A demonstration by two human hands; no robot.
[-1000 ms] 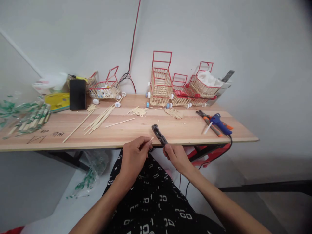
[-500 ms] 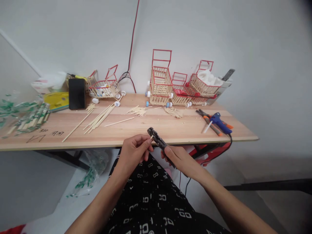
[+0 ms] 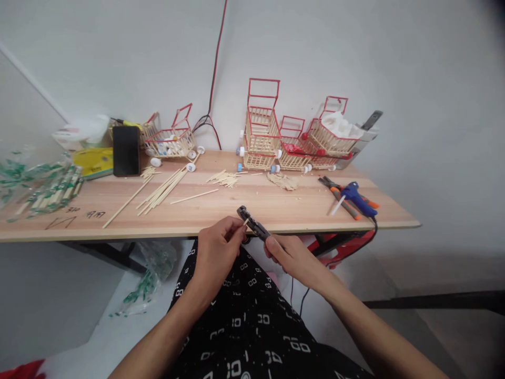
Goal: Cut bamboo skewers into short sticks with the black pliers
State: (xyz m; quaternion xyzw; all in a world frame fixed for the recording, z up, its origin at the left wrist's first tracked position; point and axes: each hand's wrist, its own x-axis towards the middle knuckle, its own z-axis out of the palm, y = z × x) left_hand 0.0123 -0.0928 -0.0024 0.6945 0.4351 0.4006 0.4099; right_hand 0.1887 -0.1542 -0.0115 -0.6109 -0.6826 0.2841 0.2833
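My left hand (image 3: 221, 245) pinches a short wooden stick (image 3: 246, 221), whose pale tip shows at the jaws of a dark hand tool that looks like pliers (image 3: 254, 223). Fingers of my right hand (image 3: 290, 252) wrap round the tool's handles; its head points up and left, just over the table's front edge. Most of the stick is hidden by my fingers. Beyond my hands lie a single stick (image 3: 194, 197), a pile of short cut sticks (image 3: 224, 178) and a bunch of long sticks (image 3: 163, 190).
Small stick-built shopping carts (image 3: 260, 137) with red trim stand along the wall, another cart (image 3: 171, 142) at left. A blue glue gun (image 3: 358, 200) lies beside orange-handled pliers (image 3: 343, 199) at right. A phone (image 3: 126, 151) and wrapped stick packs (image 3: 55, 192) occupy the left side.
My left hand has turned slightly, with its fingers drawn closer to the tool's jaws. The tool's head has shifted a little left. Its handles appear closer together.
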